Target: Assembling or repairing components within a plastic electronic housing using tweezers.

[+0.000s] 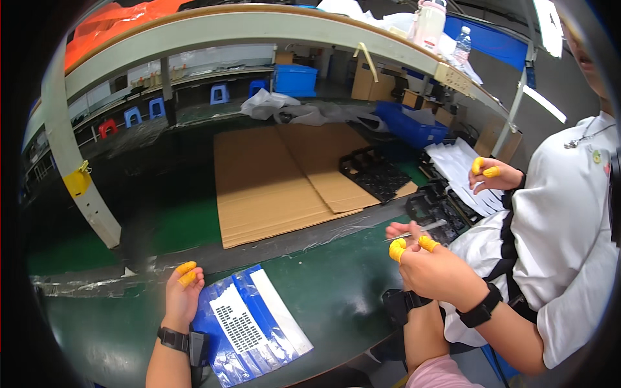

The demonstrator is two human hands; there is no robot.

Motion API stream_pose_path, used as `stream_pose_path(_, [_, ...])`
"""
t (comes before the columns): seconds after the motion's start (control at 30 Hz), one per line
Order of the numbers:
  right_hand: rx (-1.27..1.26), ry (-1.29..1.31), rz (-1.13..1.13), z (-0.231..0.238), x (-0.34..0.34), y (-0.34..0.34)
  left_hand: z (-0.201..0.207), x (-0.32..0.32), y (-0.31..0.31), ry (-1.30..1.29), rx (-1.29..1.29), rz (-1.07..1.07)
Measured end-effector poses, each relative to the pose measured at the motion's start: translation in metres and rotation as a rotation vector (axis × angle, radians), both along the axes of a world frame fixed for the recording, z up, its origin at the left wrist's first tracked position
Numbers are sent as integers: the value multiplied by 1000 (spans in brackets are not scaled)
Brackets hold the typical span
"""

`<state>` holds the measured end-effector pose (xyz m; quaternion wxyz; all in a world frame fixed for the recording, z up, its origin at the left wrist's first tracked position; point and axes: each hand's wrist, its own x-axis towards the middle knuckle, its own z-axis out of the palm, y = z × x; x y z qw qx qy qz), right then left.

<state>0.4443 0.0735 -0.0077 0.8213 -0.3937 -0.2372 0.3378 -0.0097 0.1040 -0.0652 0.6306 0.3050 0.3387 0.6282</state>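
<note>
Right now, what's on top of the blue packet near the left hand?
A white sheet with rows of small dark rectangles shows on the packet; whether it's loose or attached, I can't tell. Whatever is behind the sheet is covered.

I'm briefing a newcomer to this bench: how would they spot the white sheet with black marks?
On the green table, find the blue-and-white package near the front edge, just right of the left hand. The white sheet shows on its blue face. Unlike the package's plain white band, it carries rows of small black rectangles.
</note>
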Motion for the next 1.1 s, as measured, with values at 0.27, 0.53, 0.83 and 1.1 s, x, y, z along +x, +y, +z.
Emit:
stream_pose_path(0.27, [15,129,319,-31,-7,10,3,1,1,24,-8,28])
stream_pose_path(0.53, [-78,198,487,-41,-49,10,6,3,0,8,-34,28])
stream_pose_path(0.83, [-251,12,506,1,-81,-18,2,0,1,33,-10,-2])
stream_pose_path(1.1, [-201,-200,795,34,-163,-31,10,1,-6,57,83,27])
